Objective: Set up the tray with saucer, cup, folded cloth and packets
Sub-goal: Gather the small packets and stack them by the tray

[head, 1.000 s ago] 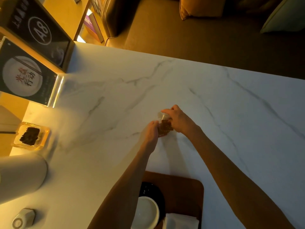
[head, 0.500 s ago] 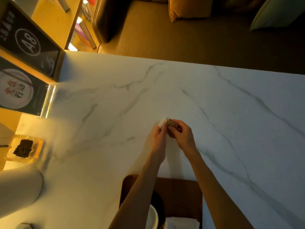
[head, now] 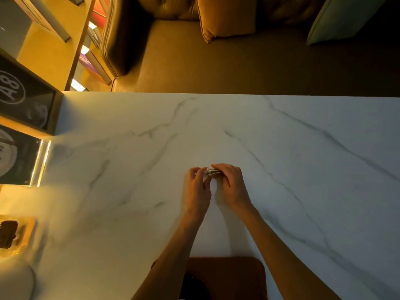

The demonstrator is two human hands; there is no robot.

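Since a second ago, our hands have closed in on each other. The packets (head: 213, 172), held up then with a brown face showing, now lie edge-on between the fingers as a thin pale stack. The view has also tipped, so the white cup and the folded cloth at the bottom edge have dropped out of frame.

In the head view, the left hand (head: 198, 187) and right hand (head: 232, 187) sit together just below the middle of the frame, over the marble table (head: 129, 169). The left pinches the near end of the stack and the right's fingers curl over its top. We cannot tell whether the stack touches the table. The brown tray (head: 238, 276) shows at the bottom centre, well apart from the hands. A dark saucer (head: 192, 286) shows on its left part, half hidden by the left forearm.

A black sign stand (head: 21, 98) marked A8 stands at the left edge, a glass dish (head: 13, 234) sits at the lower left, and a sofa (head: 216, 68) fills the top.

We judge the step in hand to be squaring the packets into a neat bundle. Next, the bundle must be carried down the frame to a bare part of the tray and laid flat without fanning out.
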